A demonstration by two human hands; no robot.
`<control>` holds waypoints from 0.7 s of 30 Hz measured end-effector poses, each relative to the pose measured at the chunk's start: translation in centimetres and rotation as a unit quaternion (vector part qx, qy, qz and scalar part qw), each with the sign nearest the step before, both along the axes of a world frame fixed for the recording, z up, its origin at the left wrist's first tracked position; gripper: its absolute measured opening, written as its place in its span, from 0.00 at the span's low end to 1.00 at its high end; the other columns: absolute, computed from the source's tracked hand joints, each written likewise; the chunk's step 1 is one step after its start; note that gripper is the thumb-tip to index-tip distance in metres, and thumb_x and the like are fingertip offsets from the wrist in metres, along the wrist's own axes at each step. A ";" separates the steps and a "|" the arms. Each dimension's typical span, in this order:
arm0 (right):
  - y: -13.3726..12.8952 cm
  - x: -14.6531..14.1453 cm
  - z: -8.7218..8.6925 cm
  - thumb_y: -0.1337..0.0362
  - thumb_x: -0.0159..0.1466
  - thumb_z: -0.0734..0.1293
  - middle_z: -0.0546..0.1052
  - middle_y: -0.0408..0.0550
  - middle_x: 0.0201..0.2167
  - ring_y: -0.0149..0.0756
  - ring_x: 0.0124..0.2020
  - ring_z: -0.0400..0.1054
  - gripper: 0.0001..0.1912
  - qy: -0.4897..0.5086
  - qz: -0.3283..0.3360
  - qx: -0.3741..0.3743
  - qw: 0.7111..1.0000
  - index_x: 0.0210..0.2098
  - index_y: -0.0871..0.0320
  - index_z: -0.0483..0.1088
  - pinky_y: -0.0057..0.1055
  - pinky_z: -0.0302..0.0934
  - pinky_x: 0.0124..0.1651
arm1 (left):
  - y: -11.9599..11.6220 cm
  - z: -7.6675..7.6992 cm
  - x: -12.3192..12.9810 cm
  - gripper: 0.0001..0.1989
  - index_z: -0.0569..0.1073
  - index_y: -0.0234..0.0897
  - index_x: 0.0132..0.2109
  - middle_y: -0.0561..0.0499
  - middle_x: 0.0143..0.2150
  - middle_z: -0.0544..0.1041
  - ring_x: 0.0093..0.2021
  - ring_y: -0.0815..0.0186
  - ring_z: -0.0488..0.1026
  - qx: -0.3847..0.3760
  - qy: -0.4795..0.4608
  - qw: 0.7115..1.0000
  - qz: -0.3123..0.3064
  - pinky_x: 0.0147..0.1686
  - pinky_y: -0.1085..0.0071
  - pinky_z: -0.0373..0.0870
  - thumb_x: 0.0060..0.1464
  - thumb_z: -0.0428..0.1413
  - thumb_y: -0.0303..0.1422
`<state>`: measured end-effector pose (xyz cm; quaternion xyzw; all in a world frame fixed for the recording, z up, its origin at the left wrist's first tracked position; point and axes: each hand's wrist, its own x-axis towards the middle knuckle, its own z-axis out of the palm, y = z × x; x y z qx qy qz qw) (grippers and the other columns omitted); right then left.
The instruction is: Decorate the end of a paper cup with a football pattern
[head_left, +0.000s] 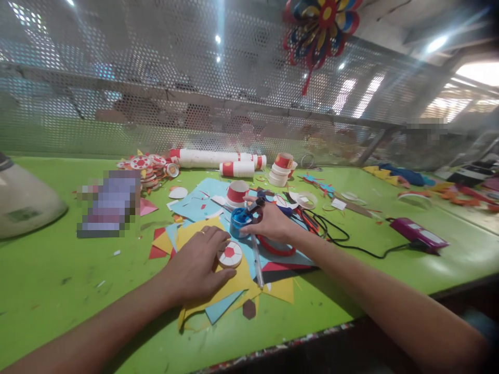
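My left hand [200, 262] lies on yellow paper [237, 283], thumb and fingers curled round the edge of a small white paper disc [230, 254] with a red hexagon in its middle. My right hand [268, 221] grips a round blue container [238, 222] just beyond the disc. A black, stick-like piece [254, 206] slants across the container's top by my fingers; I cannot make out its kind. Beneath my right wrist shows a red ring-shaped handle [276, 248]. A clear stick [257, 262] lies between my hands. A red and white paper cup [237, 193] stands behind the container.
Stacked paper cups [237, 169] and a pile of decorated discs [146, 166] lie at the back. To the left is a phone-like slab [109, 202], blurred. A purple power strip [419, 234] with a black cord lies right. A perforated metal screen [156, 104] rises behind the green table [97, 280].
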<state>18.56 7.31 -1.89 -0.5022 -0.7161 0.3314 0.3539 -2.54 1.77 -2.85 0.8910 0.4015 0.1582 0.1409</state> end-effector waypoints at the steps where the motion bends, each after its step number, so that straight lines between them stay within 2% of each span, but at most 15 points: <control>1: 0.0 0.2 -0.1 0.68 0.45 0.76 0.78 0.49 0.44 0.42 0.43 0.72 0.36 0.004 0.010 -0.005 1.000 0.53 0.57 0.68 0.41 0.67 0.48 | 0.0 0.1 0.0 0.16 0.66 0.34 0.47 0.43 0.45 0.69 0.46 0.53 0.64 -0.004 -0.001 1.000 0.000 0.45 0.56 0.64 0.53 0.54 0.37; 5: 0.0 0.3 -0.3 0.68 0.47 0.76 0.77 0.49 0.45 0.40 0.41 0.73 0.38 0.023 0.046 -0.028 0.998 0.57 0.55 0.64 0.40 0.69 0.46 | -0.1 0.6 0.1 0.17 0.66 0.34 0.47 0.44 0.43 0.69 0.44 0.53 0.66 -0.021 -0.003 1.000 0.015 0.43 0.57 0.65 0.53 0.54 0.39; 9: -0.1 0.7 -0.1 0.69 0.48 0.75 0.77 0.51 0.46 0.40 0.40 0.73 0.38 0.031 0.051 -0.038 0.997 0.58 0.56 0.64 0.41 0.70 0.45 | 0.0 0.5 0.0 0.21 0.66 0.35 0.48 0.43 0.43 0.70 0.41 0.54 0.68 -0.057 -0.026 0.997 0.039 0.40 0.56 0.67 0.53 0.54 0.44; 14: -0.4 2.5 1.0 0.67 0.47 0.76 0.75 0.51 0.45 0.38 0.39 0.72 0.41 0.031 0.033 -0.018 0.999 0.59 0.55 0.63 0.40 0.68 0.45 | 1.5 0.0 -0.4 0.23 0.67 0.36 0.49 0.43 0.47 0.73 0.45 0.54 0.72 -0.130 -0.150 0.976 0.090 0.44 0.56 0.69 0.55 0.52 0.49; 17: -0.3 2.9 1.5 0.65 0.50 0.75 0.77 0.49 0.38 0.35 0.35 0.72 0.33 0.046 0.019 -0.003 0.999 0.55 0.57 0.67 0.36 0.69 0.41 | 2.5 0.4 -0.4 0.26 0.67 0.35 0.51 0.41 0.49 0.74 0.48 0.54 0.73 -0.173 -0.207 0.955 0.122 0.46 0.59 0.71 0.54 0.52 0.51; 21: 0.0 1.7 1.6 0.62 0.55 0.71 0.77 0.45 0.28 0.33 0.28 0.71 0.15 0.073 0.013 0.003 0.997 0.42 0.60 0.74 0.33 0.68 0.33 | 3.7 1.2 0.2 0.27 0.68 0.35 0.54 0.41 0.53 0.74 0.49 0.53 0.74 -0.150 -0.171 0.969 0.099 0.45 0.59 0.72 0.53 0.54 0.48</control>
